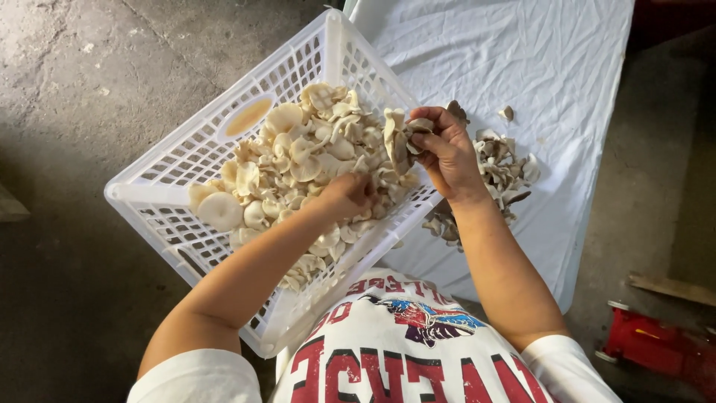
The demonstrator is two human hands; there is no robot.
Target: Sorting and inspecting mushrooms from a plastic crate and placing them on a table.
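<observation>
A grey concrete floor (97, 82) spreads wide and bare to the left, while a white cloth (552, 67) covers a surface on the right, its far and right parts lying free. A white slatted crate (179, 149) sits tilted between the two, its right rim meeting the cloth's left edge and its near corner against the person's lap.

The left hand (347, 195) is closed down among the mushrooms (298, 160) near the crate's right rim, fingers curled into the heap; whether it grips any one cap cannot be told. The right hand (446, 149) hovers over that same rim, fingers shut around a pale cluster (399, 134) held upright just above the heap.

Mushrooms fill the crate's middle and right side, leaving the left and far walls bare. Just beyond the right hand, a darker pile (503, 168) lies on the cloth close to its left edge, with a stray piece (507, 113) farther back. A red object (656, 347) sits on the floor at the lower right, well apart from the cloth.
</observation>
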